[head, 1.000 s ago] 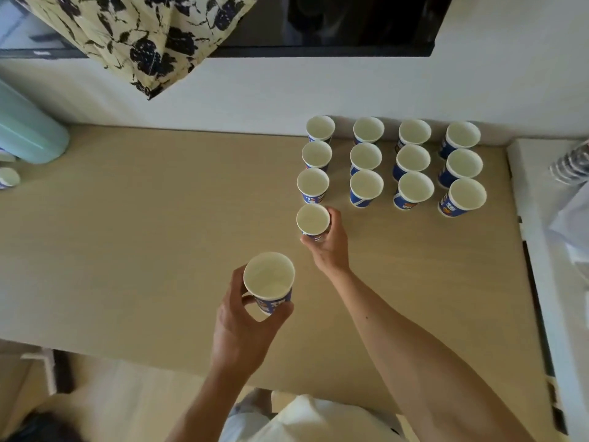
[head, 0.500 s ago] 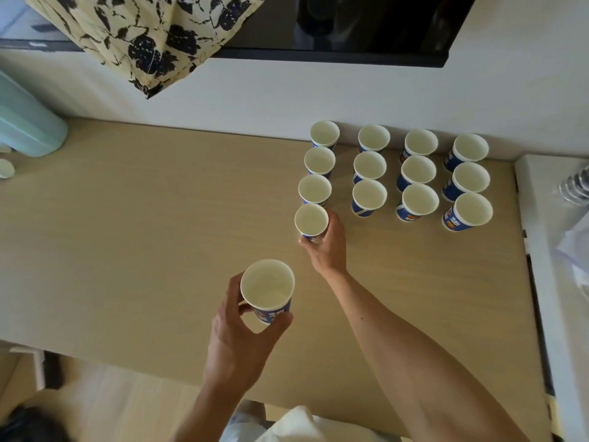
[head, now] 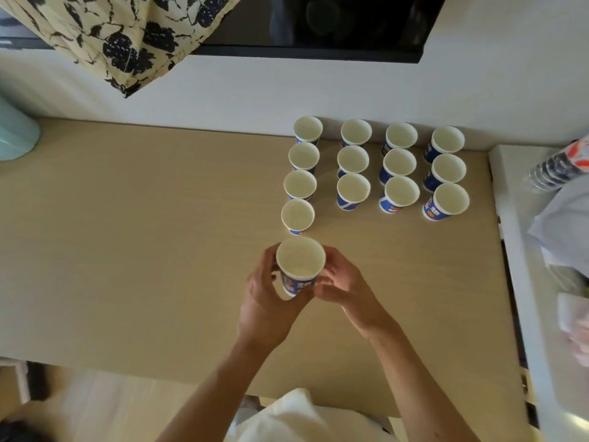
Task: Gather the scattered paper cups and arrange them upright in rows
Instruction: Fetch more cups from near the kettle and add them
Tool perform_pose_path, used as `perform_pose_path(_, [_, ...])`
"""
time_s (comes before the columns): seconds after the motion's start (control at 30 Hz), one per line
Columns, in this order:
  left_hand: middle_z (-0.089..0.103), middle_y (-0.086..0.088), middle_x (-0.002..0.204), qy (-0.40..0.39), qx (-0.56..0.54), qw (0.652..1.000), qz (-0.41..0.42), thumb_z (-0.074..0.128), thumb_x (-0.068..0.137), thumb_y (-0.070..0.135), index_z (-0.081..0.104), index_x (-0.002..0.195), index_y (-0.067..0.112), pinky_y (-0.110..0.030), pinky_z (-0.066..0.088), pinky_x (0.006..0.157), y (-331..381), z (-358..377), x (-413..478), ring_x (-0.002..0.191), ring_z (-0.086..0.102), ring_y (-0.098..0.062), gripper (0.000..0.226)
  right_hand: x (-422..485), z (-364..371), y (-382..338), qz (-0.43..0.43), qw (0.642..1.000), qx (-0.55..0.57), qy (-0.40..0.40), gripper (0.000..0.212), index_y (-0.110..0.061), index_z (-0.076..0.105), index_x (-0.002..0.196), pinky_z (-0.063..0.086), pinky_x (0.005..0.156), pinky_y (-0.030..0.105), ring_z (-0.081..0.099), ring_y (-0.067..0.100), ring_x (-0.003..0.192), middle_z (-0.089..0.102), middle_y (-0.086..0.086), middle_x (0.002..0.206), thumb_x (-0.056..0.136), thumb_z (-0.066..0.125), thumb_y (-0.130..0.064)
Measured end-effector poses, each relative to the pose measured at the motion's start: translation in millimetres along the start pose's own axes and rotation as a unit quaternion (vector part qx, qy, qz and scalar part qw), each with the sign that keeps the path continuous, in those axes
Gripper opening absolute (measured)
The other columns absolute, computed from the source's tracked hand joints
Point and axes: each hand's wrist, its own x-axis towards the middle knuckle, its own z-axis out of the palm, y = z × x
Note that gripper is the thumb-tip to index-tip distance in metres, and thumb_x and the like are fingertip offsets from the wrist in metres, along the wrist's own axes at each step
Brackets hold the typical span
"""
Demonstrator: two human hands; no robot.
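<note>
- Soft, even daylight; the pale wooden tabletop (head: 127,250) is bright, with no hard glare.
- The wall looks lighter toward the right.
- The blue-and-white paper cups in rows (head: 353,189) throw only faint, diffuse shadows at their bases.
- The glossy black screen (head: 318,23) up on the wall carries dim reflections.
- The held blue-and-white paper cup (head: 299,266) is slightly soft-edged.
- At the right edge, the clear plastic bottle (head: 554,167) and the white crumpled sheet (head: 573,320) smear into blur.
- Wide-angle bending bows the tabletop's edges.
- The floor at lower left sits dim.
</note>
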Motion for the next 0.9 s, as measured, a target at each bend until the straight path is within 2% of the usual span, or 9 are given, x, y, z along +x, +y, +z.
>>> perform_pose_path(0.1, [0.067, 0.004, 0.114, -0.036, 0.027, 0.997, 0.056, 0.089, 0.067, 0.01, 0.059, 0.127, 0.014, -0.001, 0.039, 0.079, 9.2, 20.6, 11.9, 0.097, 0.057, 0.012, 0.067, -5.6, -8.3, -12.6, -0.008, 0.999, -0.013, 0.043, 0.067, -0.019, 0.057, 0.133, 0.05, 0.104, 0.045, 0.06, 0.027, 0.125, 0.066, 0.005, 0.129, 0.071, 0.083, -0.026])
perform_pose_path(0.2, [0.059, 0.004, 0.126, -0.079, 0.06, 0.992, 0.073, 0.091, 0.066, 0.018, 0.05, 0.137, 0.018, -0.004, 0.037, 0.089, 12.0, 33.1, 17.2, 0.107, 0.054, 0.003, 0.082, -4.0, -24.8, -15.1, -0.028, 0.992, -0.042, 0.112, 0.059, -0.026, 0.063, 0.123, 0.053, 0.098, 0.05, 0.066, 0.024, 0.114, 0.071, 0.002, 0.12, 0.068, 0.085, -0.026])
perform_pose_path(0.3, [0.048, 0.009, 0.134, -0.097, 0.089, 0.99, 0.044, 0.09, 0.068, 0.028, 0.036, 0.149, 0.022, -0.016, 0.036, 0.099, 5.5, 35.8, 14.9, 0.121, 0.047, -0.005, 0.098, 7.8, -38.5, -4.1, -0.034, 0.977, -0.072, 0.198, 0.058, -0.029, 0.062, 0.118, 0.057, 0.093, 0.047, 0.069, 0.021, 0.106, 0.071, -0.002, 0.113, 0.065, 0.087, -0.034])
perform_pose_path(0.43, [0.049, 0.01, 0.131, -0.078, 0.079, 0.994, -0.005, 0.088, 0.071, 0.026, 0.04, 0.146, 0.025, -0.018, 0.04, 0.093, -8.0, 29.3, 5.9, 0.115, 0.049, -0.004, 0.089, 33.2, -50.8, 26.1, -0.005, 0.945, -0.102, 0.311, 0.054, -0.031, 0.057, 0.114, 0.058, 0.089, 0.044, 0.069, 0.015, 0.096, 0.068, -0.011, 0.107, 0.069, 0.086, -0.025])
perform_pose_path(0.5, [0.05, 0.012, 0.129, -0.062, 0.084, 0.994, -0.024, 0.087, 0.073, 0.026, 0.043, 0.143, 0.025, -0.024, 0.045, 0.094, -13.8, 22.3, 0.1, 0.114, 0.051, -0.004, 0.082, 44.7, -56.4, 40.2, -0.001, 0.936, -0.124, 0.329, 0.053, -0.03, 0.054, 0.112, 0.058, 0.084, 0.042, 0.069, 0.015, 0.09, 0.067, -0.013, 0.104, 0.071, 0.085, -0.02])
perform_pose_path(0.57, [0.051, 0.014, 0.128, -0.048, 0.089, 0.994, -0.034, 0.086, 0.074, 0.026, 0.046, 0.14, 0.025, -0.026, 0.046, 0.094, -18.9, 16.2, -4.0, 0.115, 0.053, -0.005, 0.077, 55.1, -63.0, 50.9, -0.004, 0.929, -0.147, 0.34, 0.052, -0.024, 0.052, 0.112, 0.058, 0.081, 0.046, 0.068, 0.019, 0.088, 0.067, -0.007, 0.103, 0.072, 0.085, -0.017])
perform_pose_path(0.63, [0.052, 0.014, 0.128, -0.04, 0.096, 0.994, -0.04, 0.086, 0.074, 0.025, 0.047, 0.139, 0.025, -0.025, 0.045, 0.092, -22.8, 11.0, -6.4, 0.115, 0.054, -0.006, 0.076, 63.8, -68.0, 57.9, -0.013, 0.921, -0.172, 0.349, 0.053, -0.018, 0.051, 0.112, 0.057, 0.08, 0.048, 0.067, 0.02, 0.089, 0.066, -0.002, 0.104, 0.072, 0.085, -0.015])
perform_pose_path(0.77, [0.052, 0.014, 0.128, -0.031, 0.093, 0.994, -0.053, 0.087, 0.074, 0.024, 0.048, 0.138, 0.025, -0.022, 0.045, 0.087, -28.5, 6.0, -7.0, 0.113, 0.055, -0.006, 0.075, 75.0, -71.5, 62.1, -0.026, 0.91, -0.199, 0.362, 0.055, -0.016, 0.051, 0.117, 0.057, 0.082, 0.043, 0.065, 0.013, 0.094, 0.065, -0.002, 0.109, 0.073, 0.084, -0.013])
perform_pose_path(0.9, [0.053, 0.015, 0.127, -0.025, 0.089, 0.994, -0.054, 0.087, 0.074, 0.024, 0.048, 0.136, 0.027, -0.017, 0.045, 0.084, -28.6, 7.4, -6.2, 0.111, 0.054, -0.001, 0.073, 79.7, -71.5, 62.0, -0.023, 0.907, -0.209, 0.365, 0.058, -0.014, 0.052, 0.12, 0.057, 0.084, 0.044, 0.064, 0.018, 0.099, 0.063, 0.001, 0.113, 0.072, 0.085, -0.013])
